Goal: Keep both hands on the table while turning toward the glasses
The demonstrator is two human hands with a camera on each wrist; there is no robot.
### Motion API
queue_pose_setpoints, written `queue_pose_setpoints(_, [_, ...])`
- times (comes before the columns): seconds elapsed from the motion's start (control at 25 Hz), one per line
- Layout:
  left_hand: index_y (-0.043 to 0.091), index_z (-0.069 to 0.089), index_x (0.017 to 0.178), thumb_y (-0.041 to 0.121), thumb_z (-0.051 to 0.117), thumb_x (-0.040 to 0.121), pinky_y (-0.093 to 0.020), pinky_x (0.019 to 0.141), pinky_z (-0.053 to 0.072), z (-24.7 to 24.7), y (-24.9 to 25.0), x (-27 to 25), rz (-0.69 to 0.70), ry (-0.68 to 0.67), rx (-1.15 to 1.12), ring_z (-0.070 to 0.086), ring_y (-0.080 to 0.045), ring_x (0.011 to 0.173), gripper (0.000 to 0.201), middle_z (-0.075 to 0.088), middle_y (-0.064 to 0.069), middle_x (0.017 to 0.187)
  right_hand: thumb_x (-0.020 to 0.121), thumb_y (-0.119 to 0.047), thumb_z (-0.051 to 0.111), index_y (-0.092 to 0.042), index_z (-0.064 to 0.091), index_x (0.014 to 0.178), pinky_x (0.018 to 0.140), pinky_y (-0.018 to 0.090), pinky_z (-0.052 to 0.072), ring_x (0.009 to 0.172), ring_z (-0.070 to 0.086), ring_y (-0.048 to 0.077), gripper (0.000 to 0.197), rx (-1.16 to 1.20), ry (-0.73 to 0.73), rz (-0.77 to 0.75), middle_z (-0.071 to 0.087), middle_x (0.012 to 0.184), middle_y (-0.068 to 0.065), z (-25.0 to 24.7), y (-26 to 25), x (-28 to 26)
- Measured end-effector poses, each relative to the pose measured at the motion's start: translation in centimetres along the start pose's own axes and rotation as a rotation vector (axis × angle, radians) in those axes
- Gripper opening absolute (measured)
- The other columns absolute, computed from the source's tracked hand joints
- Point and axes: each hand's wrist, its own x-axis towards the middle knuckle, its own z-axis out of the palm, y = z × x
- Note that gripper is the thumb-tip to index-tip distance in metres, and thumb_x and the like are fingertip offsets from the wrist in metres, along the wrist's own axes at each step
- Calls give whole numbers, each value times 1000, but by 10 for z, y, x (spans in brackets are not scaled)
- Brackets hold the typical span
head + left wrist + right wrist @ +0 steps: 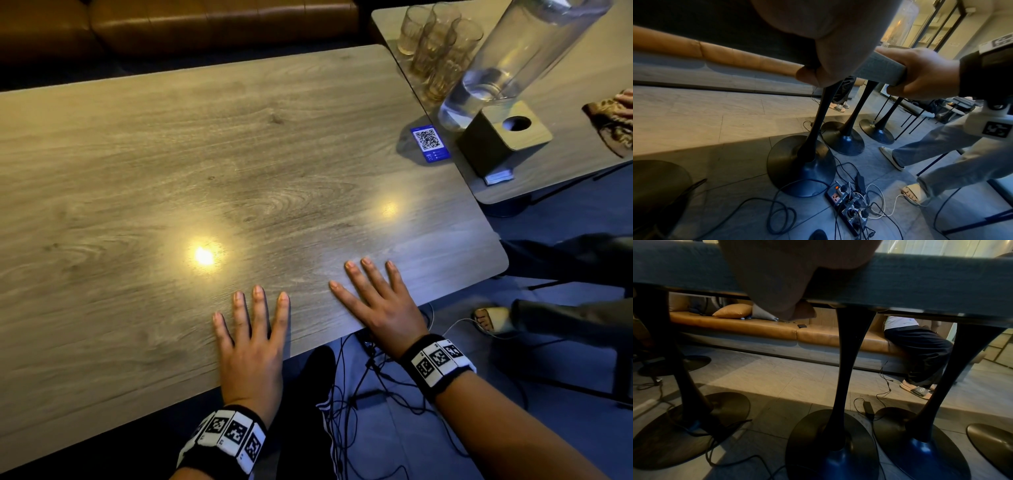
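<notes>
My left hand (251, 342) lies on the near edge of a grey wood-grain table (205, 154), fingers straight and spread on top. Its thumb (805, 74) hooks under the edge. My right hand (376, 301) lies the same way nearer the table's right corner. The left wrist view shows this right hand (925, 73) clamping the edge, fingers above and thumb below. The right wrist view shows only the underside of the right hand (787, 280) against the table edge (920, 280). Both wrists wear black bands with square markers.
A QR card (429, 143) lies at the far right of the table. The adjoining table holds several glasses (435, 51), a tall water carafe (513, 58) and a wooden block (503, 137). Below are black pedestal bases (803, 162), a power strip (846, 206) with cables, and another person's legs (941, 146).
</notes>
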Motion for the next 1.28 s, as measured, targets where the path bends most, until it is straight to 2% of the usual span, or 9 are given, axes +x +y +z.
queue_pose_setpoints(0.08, [21, 21, 162, -4, 70, 60, -76, 116, 19, 1, 2, -1, -3, -9, 0, 15, -50, 154, 116, 23, -23, 168, 91, 4, 44, -24, 35, 162, 115, 72, 31, 151, 33, 46, 76, 7, -2, 11, 34, 166, 20, -3, 1, -1])
queue_pose_setpoints(0.2, [23, 17, 163, -3, 73, 58, -75, 118, 17, 3, 5, -1, -11, -28, 7, 11, -50, 154, 122, 19, -22, 169, 92, 4, 42, -24, 35, 162, 114, 72, 32, 151, 34, 46, 76, 1, 5, 6, 35, 165, 20, -4, 2, -3])
queue_pose_setpoints(0.44, [21, 22, 162, -2, 74, 58, -77, 115, 22, 5, 12, -3, 3, -7, 25, 16, -51, 153, 118, 24, -23, 167, 87, 3, 62, -24, 32, 163, 115, 70, 33, 151, 34, 45, 86, -22, 35, -1, 35, 166, 20, -3, 6, -10])
queue_pose_setpoints(0.76, [20, 26, 161, 1, 78, 55, -78, 114, 23, 6, 12, -4, -7, -13, 29, 20, -52, 152, 119, 27, -25, 166, 80, 9, 67, -24, 30, 164, 117, 70, 29, 154, 29, 44, 97, -34, 15, -8, 30, 168, 19, -1, 7, -12])
queue_pose_setpoints(1.0, [26, 18, 163, 18, 83, 60, -73, 119, 18, -3, 10, -1, -15, -94, -17, 14, -48, 155, 122, 21, -19, 170, 78, 7, 70, -26, 27, 165, 118, 70, 27, 155, 27, 44, 103, -8, -46, 14, 28, 169, 19, -6, 5, -11])
queue_pose_setpoints(1.08, [29, 4, 163, 30, 77, 71, -71, 122, 9, -12, 12, 5, -3, -129, -22, 2, -45, 157, 118, 7, -16, 173, 74, 3, 73, -25, 24, 165, 118, 71, 26, 155, 26, 45, 107, 13, -96, 37, 26, 170, 20, -14, 2, -6])
queue_pose_setpoints(1.16, [31, -10, 162, 43, 68, 78, -69, 122, -3, -18, 13, 11, 29, -168, -11, -12, -42, 157, 115, -8, -13, 174, 72, -9, 78, -25, 18, 167, 119, 72, 22, 157, 20, 43, 113, 58, -167, 50, 19, 172, 20, -20, -6, 0])
queue_pose_setpoints(1.28, [29, -8, 162, 56, 63, 76, -68, 123, -4, -19, 9, 17, 81, -165, 32, -10, -40, 158, 115, -5, -12, 174, 76, -16, 75, -24, 12, 168, 120, 72, 17, 160, 11, 40, 111, 84, -228, 0, 11, 173, 20, -21, -14, 12])
